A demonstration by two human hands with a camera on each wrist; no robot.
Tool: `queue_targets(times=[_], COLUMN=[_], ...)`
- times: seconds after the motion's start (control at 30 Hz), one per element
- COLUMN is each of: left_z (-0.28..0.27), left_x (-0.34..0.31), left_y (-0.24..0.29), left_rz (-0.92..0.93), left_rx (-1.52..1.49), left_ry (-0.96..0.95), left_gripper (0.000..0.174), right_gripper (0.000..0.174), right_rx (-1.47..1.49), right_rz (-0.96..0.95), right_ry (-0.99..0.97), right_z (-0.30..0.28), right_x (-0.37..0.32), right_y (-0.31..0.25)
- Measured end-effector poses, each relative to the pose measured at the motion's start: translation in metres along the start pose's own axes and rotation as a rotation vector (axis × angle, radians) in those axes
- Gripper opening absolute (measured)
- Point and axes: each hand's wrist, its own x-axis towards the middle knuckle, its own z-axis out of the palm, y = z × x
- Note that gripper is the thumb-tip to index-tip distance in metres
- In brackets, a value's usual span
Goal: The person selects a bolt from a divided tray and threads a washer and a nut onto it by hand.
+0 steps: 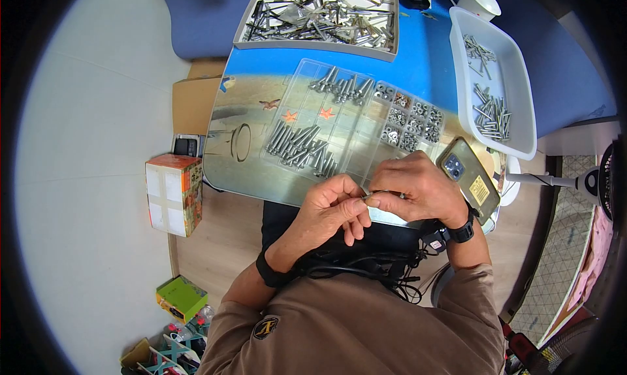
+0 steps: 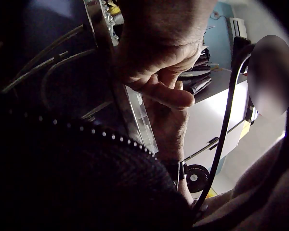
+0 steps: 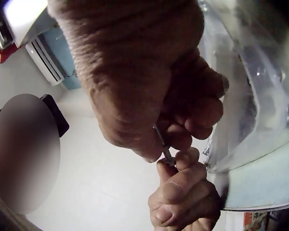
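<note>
Both hands meet over the table's near edge, around a small metal screw (image 3: pixel 167 155). My left hand (image 1: pixel 332 210) pinches one end of it between thumb and fingertips. The right hand (image 1: pixel 419 187) grips the screw's other end, thumb against curled fingers, covering part of the shaft. In the left wrist view the fingers hide the screw. Just beyond the hands lies a clear divided organizer (image 1: pixel 302 117), with bolts (image 1: pixel 297 146) in its left half. Small compartments of nuts and washers (image 1: pixel 413 120) fill part of the right half.
A shallow box of mixed screws and hardware (image 1: pixel 320 19) stands at the back. To the right are a white bin (image 1: pixel 460 68) holding screws, a phone (image 1: pixel 467 179) by the right hand, and a white lidded pot (image 1: pixel 480 2). Black cables (image 1: pixel 366 267) lie across the lap.
</note>
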Motion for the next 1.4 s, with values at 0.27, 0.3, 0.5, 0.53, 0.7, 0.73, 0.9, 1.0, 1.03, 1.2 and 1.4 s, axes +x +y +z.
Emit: queue_targets(times=[0.27,0.3,0.5,0.53,0.7,0.73,0.9,1.0,1.03,1.2,1.4], left_z=[0.000,0.001,-0.001,-0.001,0.000,0.000,0.000,0.000,0.000,0.000,0.000], left_x=[0.000,0.000,0.000,0.000,0.001,0.001,0.000,0.001,0.001,0.001,0.001], left_y=[0.002,0.002,0.000,0.000,0.000,0.000,0.001,0.001,0.001,0.002,0.002], left_rz=[-0.027,-0.018,0.000,-0.007,0.012,0.021,0.004,0.004,0.008,-0.004,-0.010], left_rx=[-0.036,-0.024,-0.002,0.002,0.010,-0.011,-0.028,-0.017,-0.010,0.016,-0.024], left_ry=[0.002,0.003,-0.003,0.001,-0.005,-0.011,-0.006,-0.015,-0.022,-0.013,-0.011], left_gripper=[0.014,0.014,0.014,0.014,0.014,0.014,0.013,0.013,0.014,0.015,0.014], right_gripper=[0.020,0.020,0.019,0.019,0.023,0.023,0.021,0.018,0.018,0.017,0.017], right_rx=[0.086,0.064,0.010,-0.036,-0.026,0.009,0.039,0.044,0.040,-0.056,0.055], right_rz=[0.110,0.078,0.016,0.051,0.040,0.046,0.045,0.023,0.031,0.037,0.061], right_ry=[0.003,0.002,-0.047,-0.104,-0.070,-0.028,0.030,0.013,-0.009,-0.078,0.034], right_z=[-0.002,-0.001,-0.002,-0.004,-0.003,-0.003,0.000,0.001,0.002,-0.001,-0.001], right_x=[0.004,0.002,0.001,0.001,0.002,0.003,0.003,0.001,0.001,0.001,0.004], right_y=[-0.011,-0.008,-0.002,-0.003,-0.004,-0.006,-0.007,-0.003,-0.003,-0.002,-0.011])
